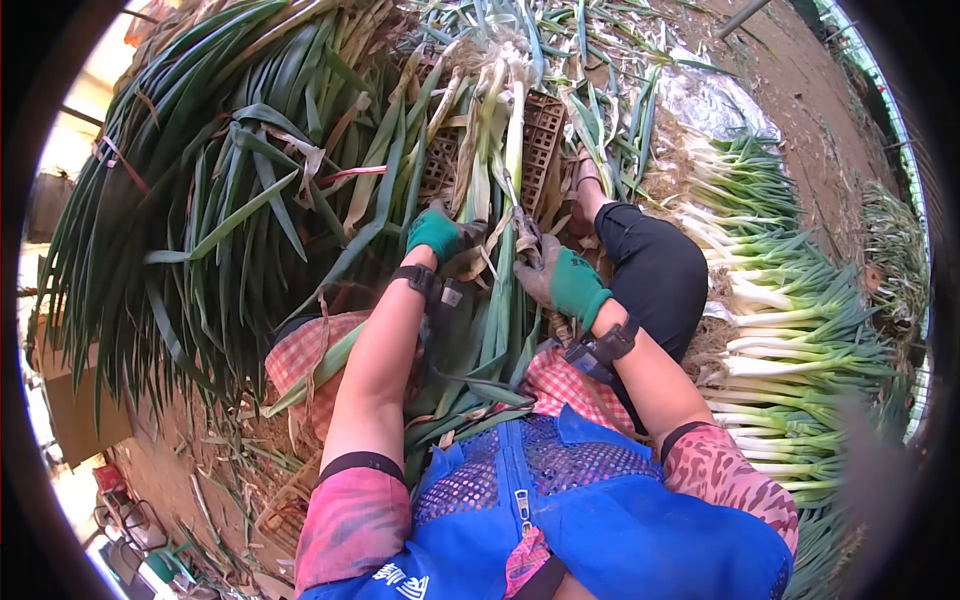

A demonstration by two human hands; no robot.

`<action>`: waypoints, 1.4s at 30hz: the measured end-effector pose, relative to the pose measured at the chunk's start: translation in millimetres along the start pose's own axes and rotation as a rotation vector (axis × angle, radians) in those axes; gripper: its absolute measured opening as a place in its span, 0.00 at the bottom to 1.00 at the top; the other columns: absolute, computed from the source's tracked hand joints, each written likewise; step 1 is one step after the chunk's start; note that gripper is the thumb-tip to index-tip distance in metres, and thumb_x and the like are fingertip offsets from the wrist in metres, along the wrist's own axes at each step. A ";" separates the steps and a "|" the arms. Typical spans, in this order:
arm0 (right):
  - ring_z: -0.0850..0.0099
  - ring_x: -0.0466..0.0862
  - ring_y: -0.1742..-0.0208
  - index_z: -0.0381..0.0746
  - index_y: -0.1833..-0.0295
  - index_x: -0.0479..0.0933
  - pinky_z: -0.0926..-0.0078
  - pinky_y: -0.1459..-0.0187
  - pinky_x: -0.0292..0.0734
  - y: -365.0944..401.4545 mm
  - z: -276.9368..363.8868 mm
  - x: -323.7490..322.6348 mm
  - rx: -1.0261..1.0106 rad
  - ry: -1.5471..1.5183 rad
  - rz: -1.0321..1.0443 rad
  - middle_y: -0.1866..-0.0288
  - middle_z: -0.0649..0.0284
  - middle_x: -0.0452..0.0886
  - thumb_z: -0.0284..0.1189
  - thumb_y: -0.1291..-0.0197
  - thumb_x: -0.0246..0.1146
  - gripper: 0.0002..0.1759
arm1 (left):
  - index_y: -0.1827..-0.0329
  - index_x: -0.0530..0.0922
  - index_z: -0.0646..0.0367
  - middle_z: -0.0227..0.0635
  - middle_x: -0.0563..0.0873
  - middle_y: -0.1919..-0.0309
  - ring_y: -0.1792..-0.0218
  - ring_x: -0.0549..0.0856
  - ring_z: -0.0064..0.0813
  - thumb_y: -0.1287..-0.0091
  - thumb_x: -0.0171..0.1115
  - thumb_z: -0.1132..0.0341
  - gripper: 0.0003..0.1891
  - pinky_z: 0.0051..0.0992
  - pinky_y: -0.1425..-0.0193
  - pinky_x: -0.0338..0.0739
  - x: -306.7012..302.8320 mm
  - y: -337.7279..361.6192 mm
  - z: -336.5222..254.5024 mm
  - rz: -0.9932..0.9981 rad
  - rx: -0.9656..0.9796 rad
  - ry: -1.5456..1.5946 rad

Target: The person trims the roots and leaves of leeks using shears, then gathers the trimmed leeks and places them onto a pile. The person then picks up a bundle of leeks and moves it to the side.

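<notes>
Bare brown soil (800, 90) forms the ground, seen from the head view.

Hands. I see both forearms reach away from the blue vest (600, 520), converging toward the far side. The left hand (437, 235), in a green glove, sits with the wrist straight and the fingers curled shut on the leek (513, 140) at its left side. The right hand (565, 282), also gloved, is angled inward from the right and closed on a small dark implement (525, 232) held against the same stalks; I cannot tell what kind it is.

Leek. Its long axis runs near to far. The pale shank and root end point away, resting on a brown lattice crate (545, 130); the green leaves trail back between the forearms toward the lap.

Surroundings. A heap of long dark-green leaves (230, 200) fills the left. Stacked leeks (780, 330) lie in rows on the right, white ends pointing left, just beyond the bent knee in black cloth (655, 280). A silvery sheet (710, 100) lies far right.
</notes>
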State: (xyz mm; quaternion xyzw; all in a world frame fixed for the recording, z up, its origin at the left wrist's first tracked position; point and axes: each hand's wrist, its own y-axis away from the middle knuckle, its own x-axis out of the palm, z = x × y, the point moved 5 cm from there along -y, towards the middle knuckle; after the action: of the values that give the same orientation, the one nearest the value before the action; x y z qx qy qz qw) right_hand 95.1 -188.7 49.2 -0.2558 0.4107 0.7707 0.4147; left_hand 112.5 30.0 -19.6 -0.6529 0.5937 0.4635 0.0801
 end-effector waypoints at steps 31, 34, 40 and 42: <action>0.41 0.83 0.63 0.34 0.50 0.71 0.50 0.61 0.78 45.6 13.9 -10.6 -0.097 -0.006 -0.020 0.67 0.38 0.82 0.42 0.42 0.64 0.24 | 0.40 0.74 0.68 0.41 0.86 0.59 0.61 0.84 0.25 0.42 0.70 0.62 0.29 0.27 0.55 0.79 4.2 68.7 -17.7 0.072 0.177 0.422; 0.42 0.84 0.59 0.31 0.48 0.71 0.50 0.56 0.79 16.0 14.8 -18.6 -0.091 0.045 -0.025 0.64 0.38 0.82 0.46 0.41 0.60 0.28 | 0.39 0.75 0.67 0.39 0.87 0.59 0.63 0.84 0.22 0.41 0.70 0.62 0.28 0.26 0.56 0.79 5.4 71.2 -22.5 0.157 0.160 0.397; 0.47 0.83 0.47 0.30 0.45 0.76 0.58 0.44 0.77 -99.3 23.2 -43.6 -0.044 0.153 -0.022 0.52 0.38 0.82 0.47 0.44 0.60 0.32 | 0.39 0.74 0.65 0.54 0.84 0.49 0.50 0.86 0.45 0.43 0.69 0.53 0.32 0.36 0.45 0.78 -2.0 78.2 -26.7 0.151 0.080 0.233; 0.48 0.82 0.45 0.31 0.44 0.77 0.58 0.43 0.77 -133.4 24.5 -51.5 0.018 0.178 0.009 0.49 0.38 0.81 0.46 0.44 0.59 0.32 | 0.44 0.77 0.68 0.46 0.87 0.59 0.60 0.87 0.36 0.42 0.69 0.53 0.30 0.32 0.53 0.79 -7.1 81.8 -31.6 0.078 0.130 0.196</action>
State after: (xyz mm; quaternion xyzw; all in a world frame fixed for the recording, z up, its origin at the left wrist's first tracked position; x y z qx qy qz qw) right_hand 234.1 -147.5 44.0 -0.3175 0.4541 0.7430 0.3753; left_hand 60.1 -8.8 39.5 -0.6649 0.6525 0.3608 0.0454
